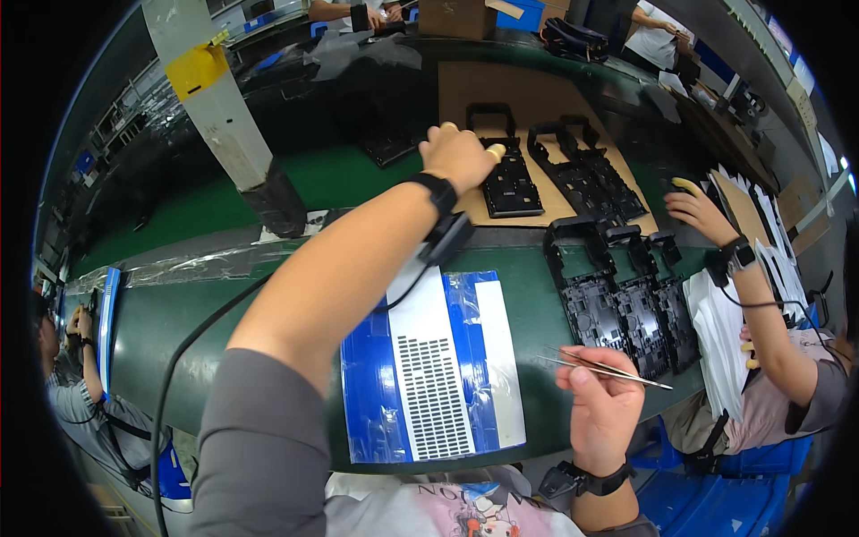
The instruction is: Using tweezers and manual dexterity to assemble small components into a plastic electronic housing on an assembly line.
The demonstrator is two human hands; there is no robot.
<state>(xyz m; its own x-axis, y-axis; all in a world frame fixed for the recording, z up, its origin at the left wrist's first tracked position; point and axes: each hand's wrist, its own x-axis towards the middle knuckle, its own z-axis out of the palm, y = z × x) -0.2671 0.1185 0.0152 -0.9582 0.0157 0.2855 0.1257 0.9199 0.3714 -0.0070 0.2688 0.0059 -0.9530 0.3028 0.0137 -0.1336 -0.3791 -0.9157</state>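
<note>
My left hand (458, 158) reaches far across the bench, palm down. Its thumb, in a yellow finger cot, overlaps the near black plastic housing (512, 186); the fingers are spread from the thumb, and their tips are partly hidden. Between the fingertips of my right hand (604, 407) is a pair of metal tweezers (617, 371), held level above the bench edge. Beside it lie several black housings (626, 309) with loop-shaped handles. Below my left forearm, a white sheet of small black rectangular pieces (436, 394) rests on a blue board (371, 394).
More housings (595, 174) lie on a cardboard sheet (465, 89). A post (219, 107) rises at the left. A co-worker's hand (698, 210) reaches in at the right, near stacked white sheets (716, 331). A cable (188, 340) runs past my left arm. Another person sits far left.
</note>
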